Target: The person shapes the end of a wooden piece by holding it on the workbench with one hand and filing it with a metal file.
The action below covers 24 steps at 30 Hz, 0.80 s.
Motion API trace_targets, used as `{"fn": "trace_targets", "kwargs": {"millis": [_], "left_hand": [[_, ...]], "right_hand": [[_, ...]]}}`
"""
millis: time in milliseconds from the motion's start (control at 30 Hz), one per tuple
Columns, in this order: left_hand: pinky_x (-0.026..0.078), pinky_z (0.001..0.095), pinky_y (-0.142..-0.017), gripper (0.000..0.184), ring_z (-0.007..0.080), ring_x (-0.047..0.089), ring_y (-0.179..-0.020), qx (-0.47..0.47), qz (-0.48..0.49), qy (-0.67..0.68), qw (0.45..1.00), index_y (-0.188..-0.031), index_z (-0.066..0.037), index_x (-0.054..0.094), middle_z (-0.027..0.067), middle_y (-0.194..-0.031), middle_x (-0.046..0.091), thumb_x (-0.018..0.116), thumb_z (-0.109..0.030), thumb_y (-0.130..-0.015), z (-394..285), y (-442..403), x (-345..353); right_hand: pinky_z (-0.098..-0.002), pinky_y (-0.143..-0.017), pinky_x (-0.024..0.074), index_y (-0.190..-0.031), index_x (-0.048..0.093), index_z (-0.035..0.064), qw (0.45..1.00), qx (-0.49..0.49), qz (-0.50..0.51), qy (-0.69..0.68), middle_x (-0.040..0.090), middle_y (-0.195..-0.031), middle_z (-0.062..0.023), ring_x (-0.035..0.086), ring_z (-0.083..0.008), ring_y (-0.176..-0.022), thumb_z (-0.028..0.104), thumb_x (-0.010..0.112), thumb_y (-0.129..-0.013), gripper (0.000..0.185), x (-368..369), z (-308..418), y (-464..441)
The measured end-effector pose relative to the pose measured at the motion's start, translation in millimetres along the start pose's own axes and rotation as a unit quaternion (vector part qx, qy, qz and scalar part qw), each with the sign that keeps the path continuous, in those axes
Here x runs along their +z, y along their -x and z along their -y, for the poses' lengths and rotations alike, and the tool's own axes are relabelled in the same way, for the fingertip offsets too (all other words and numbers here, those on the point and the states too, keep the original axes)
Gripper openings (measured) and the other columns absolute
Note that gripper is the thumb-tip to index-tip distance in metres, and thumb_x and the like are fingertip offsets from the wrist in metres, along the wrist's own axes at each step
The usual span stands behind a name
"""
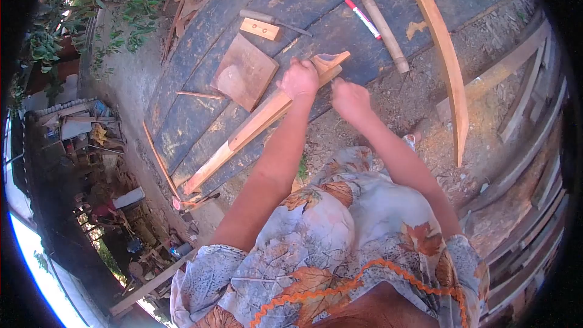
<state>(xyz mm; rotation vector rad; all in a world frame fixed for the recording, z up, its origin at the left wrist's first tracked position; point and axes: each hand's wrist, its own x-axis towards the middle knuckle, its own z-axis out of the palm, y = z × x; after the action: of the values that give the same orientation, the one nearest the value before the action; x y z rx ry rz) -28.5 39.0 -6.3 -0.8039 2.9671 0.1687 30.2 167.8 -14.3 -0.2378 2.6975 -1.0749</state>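
Observation:
A long shaped wooden piece [258, 116] lies diagonally over the dark plank table, its curved, hollowed end at the upper right. My left hand [299, 78] is wrapped round it near that end. Just right of the same end is my right hand [351, 100], its fingers closed; whatever they hold, if anything, is too small to make out. A square wooden board [245, 73] lies left of my left hand. Beyond it are a small block with two holes [259, 28] and a tool with a wooden handle [257, 16] and thin metal shaft.
The dark plank table [206, 48] carries a red and white marker [363, 19], a round wooden handle [379, 24] and thin sticks. A long curved wooden strip [446, 54] crosses at the right. Stacked timber [534, 231] lies lower right, leafy branches [115, 18] upper left.

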Motion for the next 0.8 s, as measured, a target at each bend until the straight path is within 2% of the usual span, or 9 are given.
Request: {"fn": "trace_targets", "kwargs": {"millis": [100,300,400,500,800], "left_hand": [[0.038,0.0529,-0.086,0.038,0.0366,0.064,-0.089,-0.002,0.008,-0.003,1.0,-0.101,-0.008,0.061,0.021,-0.09,0.067,0.035,-0.032,-0.086,-2.0,-2.7,-1.4],[0.039,0.053,-0.086,0.038,0.0371,0.064,-0.088,-0.007,0.015,0.005,1.0,-0.097,-0.007,0.061,0.0217,-0.089,0.067,0.035,-0.031,-0.085,-0.7,-2.8,-2.3],[0.039,0.053,-0.086,0.038,0.0372,0.064,-0.087,0.001,0.011,0.0,1.0,-0.097,-0.006,0.06,0.0215,-0.089,0.067,0.035,-0.031,-0.085,-0.3,-0.6,0.4],[0.039,0.0529,-0.085,0.038,0.0371,0.064,-0.087,0.002,0.008,-0.01,1.0,-0.098,-0.006,0.06,0.0212,-0.089,0.067,0.034,-0.031,-0.085,0.4,-1.7,-0.8],[0.039,0.0525,-0.085,0.038,0.0369,0.064,-0.087,-0.003,0.024,0.004,1.0,-0.098,-0.007,0.06,0.0209,-0.088,0.067,0.034,-0.031,-0.086,-1.0,-3.3,-4.3]], "right_hand": [[-0.0465,-0.068,0.0505,-0.086,0.057,-0.001,1.0,0.01,0.023,-0.002,0.064,-0.074,-0.0225,0.065,-0.0354,-0.073,0.008,0.049,-0.077,0.015,-1.7,3.3,-4.7],[-0.0447,-0.068,0.051,-0.087,0.058,-0.0008,0.994,0.052,0.089,0.043,0.065,-0.076,-0.0223,0.066,-0.0348,-0.076,0.008,0.049,-0.077,0.016,-15.0,-14.6,43.0],[-0.0451,-0.067,0.0511,-0.086,0.058,-0.0008,0.996,0.042,0.064,0.04,0.065,-0.075,-0.0217,0.066,-0.0349,-0.074,0.009,0.049,-0.077,0.015,-10.0,-8.0,21.0],[-0.0458,-0.066,0.051,-0.085,0.057,-0.0007,1.0,-0.004,-0.002,0.013,0.065,-0.075,-0.0218,0.066,-0.0354,-0.072,0.01,0.05,-0.077,0.015,1.5,2.5,-6.6],[-0.0472,-0.065,0.0501,-0.084,0.056,-0.0018,0.993,0.035,0.095,0.059,0.064,-0.072,-0.0227,0.064,-0.0376,-0.07,0.009,0.05,-0.078,0.014,-16.3,-21.7,52.6]]}}
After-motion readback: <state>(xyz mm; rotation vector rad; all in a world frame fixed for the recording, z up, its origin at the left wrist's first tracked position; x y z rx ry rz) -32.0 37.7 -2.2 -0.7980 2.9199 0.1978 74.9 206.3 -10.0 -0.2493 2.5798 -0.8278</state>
